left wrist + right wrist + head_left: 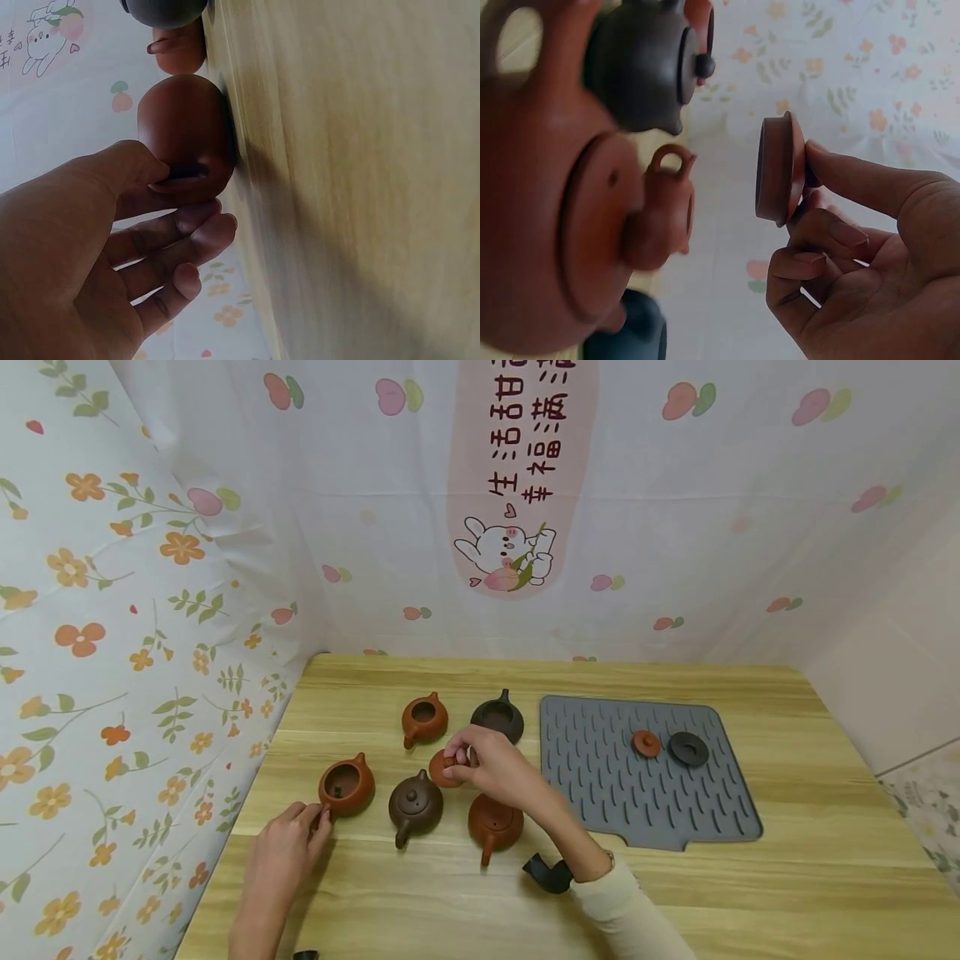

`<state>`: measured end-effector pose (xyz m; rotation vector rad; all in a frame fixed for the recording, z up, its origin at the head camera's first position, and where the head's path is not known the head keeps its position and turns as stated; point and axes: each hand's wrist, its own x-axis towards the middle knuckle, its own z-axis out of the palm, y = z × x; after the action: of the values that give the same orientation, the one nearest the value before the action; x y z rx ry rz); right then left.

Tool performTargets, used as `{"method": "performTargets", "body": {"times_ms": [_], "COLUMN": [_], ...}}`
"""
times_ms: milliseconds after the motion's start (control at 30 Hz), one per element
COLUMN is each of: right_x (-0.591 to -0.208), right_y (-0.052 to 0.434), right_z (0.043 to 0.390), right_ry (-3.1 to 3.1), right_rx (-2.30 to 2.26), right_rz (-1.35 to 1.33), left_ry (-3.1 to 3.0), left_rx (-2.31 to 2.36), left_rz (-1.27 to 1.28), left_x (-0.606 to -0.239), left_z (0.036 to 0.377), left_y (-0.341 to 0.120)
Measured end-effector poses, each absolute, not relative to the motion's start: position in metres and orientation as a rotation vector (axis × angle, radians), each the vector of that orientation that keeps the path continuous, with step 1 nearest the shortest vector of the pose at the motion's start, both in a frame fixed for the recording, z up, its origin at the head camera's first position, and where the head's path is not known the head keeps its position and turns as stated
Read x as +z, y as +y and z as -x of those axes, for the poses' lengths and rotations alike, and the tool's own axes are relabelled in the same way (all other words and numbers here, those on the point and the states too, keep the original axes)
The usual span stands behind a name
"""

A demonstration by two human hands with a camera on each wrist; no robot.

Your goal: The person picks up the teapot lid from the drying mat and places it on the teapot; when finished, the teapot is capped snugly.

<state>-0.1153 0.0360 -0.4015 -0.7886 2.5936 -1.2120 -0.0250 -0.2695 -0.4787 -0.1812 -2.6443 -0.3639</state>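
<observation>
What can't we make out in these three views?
- Lid: its knob is hidden by the right hand in the right wrist view; in the head view the lid is mostly covered by that hand.
- Open teapot: its rim and inside don't show in the left wrist view; the left hand covers its handle.
- Black object: partly behind the right forearm in the head view, can't identify.

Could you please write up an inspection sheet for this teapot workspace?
Surface: wooden table, grey mat on the right.
Job's things: open red teapot; red lid.
Clutter: four more teapots, two lidded, two open; two lids on the mat.
Hands: left hand pinches the open red teapot's handle; right hand pinches the red lid.
Cables: nothing seen.
Surroundings: floral and rabbit-print sheets.
</observation>
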Motion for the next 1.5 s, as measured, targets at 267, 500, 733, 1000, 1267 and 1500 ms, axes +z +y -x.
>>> {"method": "performTargets", "body": {"times_ms": [267, 500, 733, 1000, 1267, 1500], "right_x": [-0.395, -0.394, -0.394, -0.394, -0.395, -0.397], "right_y": [0.02, 0.01, -0.006, -0.021, -0.035, -0.04], "right_z": [0.115, 0.117, 0.12, 0.12, 0.122, 0.125], "right_ry": [2.603, 2.568, 2.556, 2.551, 2.541, 2.527], "right_rx": [-1.168, -1.172, -1.141, -1.052, -1.053, -1.047], "right_rz": [0.84, 0.842, 0.909, 0.93, 0.966, 0.983], "left_ry": [-2.633, -2.639, -2.632, -2.629, -2.609, -2.615], "left_rx": [-0.364, -0.366, -0.358, -0.357, -0.358, -0.372], "left_rz": [0.185, 0.171, 0.178, 0.184, 0.178, 0.186], "left_x": [-0.479, -0.48, -0.478, -0.478, -0.479, -0.481], "left_z": [0.026, 0.026, 0.025, 0.024, 0.024, 0.025], "left_y": [-0.27, -0.27, -0.27, -0.269, -0.272, -0.27]}}
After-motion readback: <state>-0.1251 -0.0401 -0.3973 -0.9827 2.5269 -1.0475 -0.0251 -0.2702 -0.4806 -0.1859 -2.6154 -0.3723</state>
